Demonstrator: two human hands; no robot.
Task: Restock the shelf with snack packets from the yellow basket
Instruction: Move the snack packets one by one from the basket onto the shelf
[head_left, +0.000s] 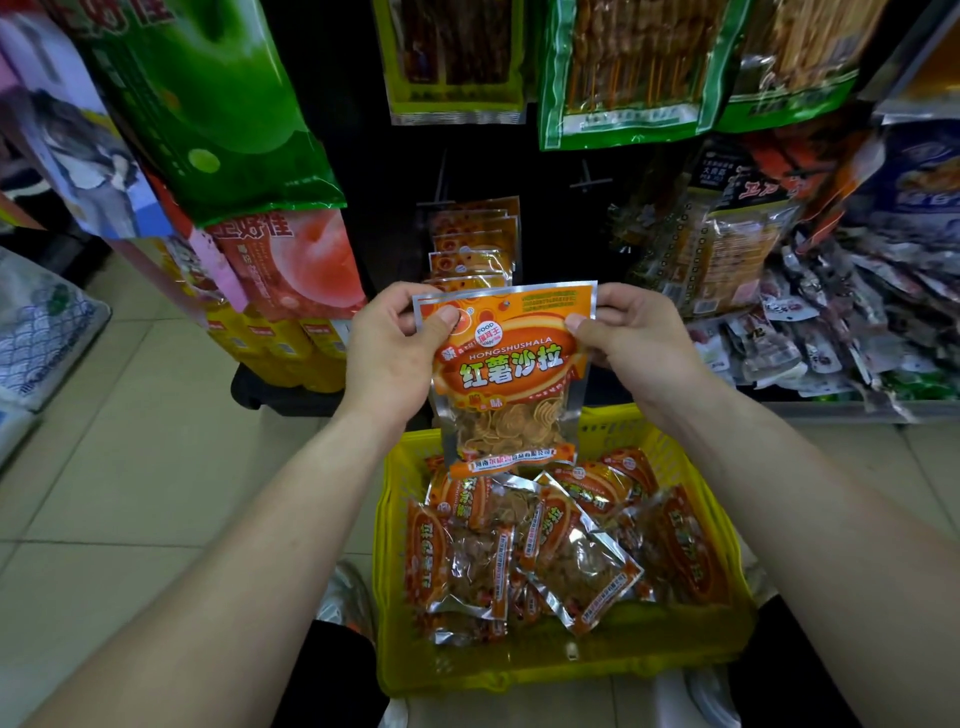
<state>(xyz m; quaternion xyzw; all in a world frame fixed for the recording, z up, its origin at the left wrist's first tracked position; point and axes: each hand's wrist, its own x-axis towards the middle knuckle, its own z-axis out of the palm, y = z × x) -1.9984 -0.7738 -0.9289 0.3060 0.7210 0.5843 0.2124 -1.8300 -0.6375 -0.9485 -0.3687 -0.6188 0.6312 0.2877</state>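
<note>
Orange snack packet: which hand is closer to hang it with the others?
Probably left. The left hand and right hand both pinch the top corners of the orange snack packet, but the hanging matching packets sit nearer the left.

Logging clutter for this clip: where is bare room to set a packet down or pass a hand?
Bare tiled floor left of the yellow basket. Crowded: snack packets fill the basket, and a loose packet heap covers the right shelf.

A packet (506, 374) is held between left hand (389, 353) and right hand (634, 343), above the basket (519, 665), before the hung row (475, 244).
</note>
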